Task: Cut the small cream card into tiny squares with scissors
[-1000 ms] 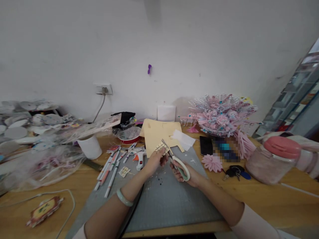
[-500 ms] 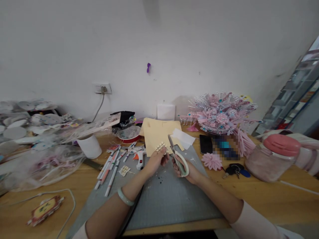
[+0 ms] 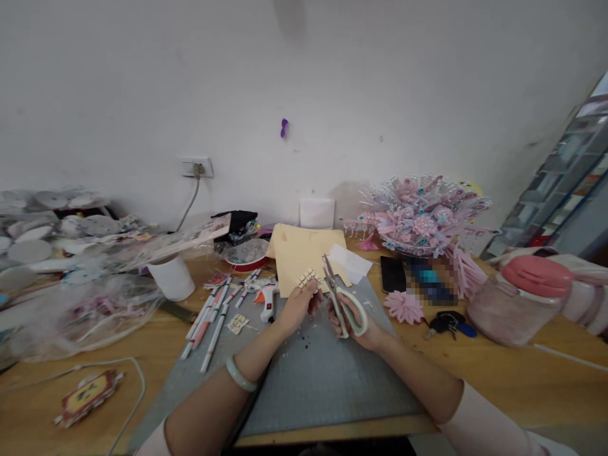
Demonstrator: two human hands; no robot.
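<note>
Now I see L hand (image 3: 298,305) fingers pinching gridded paper piece (image 3: 307,278); R hand (image 3: 354,322) gripping scissors (image 3: 342,299), blades slightly apart beside piece, over cutting mat (image 3: 323,380).

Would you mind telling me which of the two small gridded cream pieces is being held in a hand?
The gridded piece pinched in the left hand, raised beside the scissors. The other gridded piece lies untouched on the grey mat, near the pens.

Cream gridded card (image 3: 308,278), pale green scissors (image 3: 349,308), grey gridded mat (image 3: 313,380), pink flower (image 3: 403,307), tan wood worktop (image 3: 522,380), jade-green bangle (image 3: 240,376)
</note>
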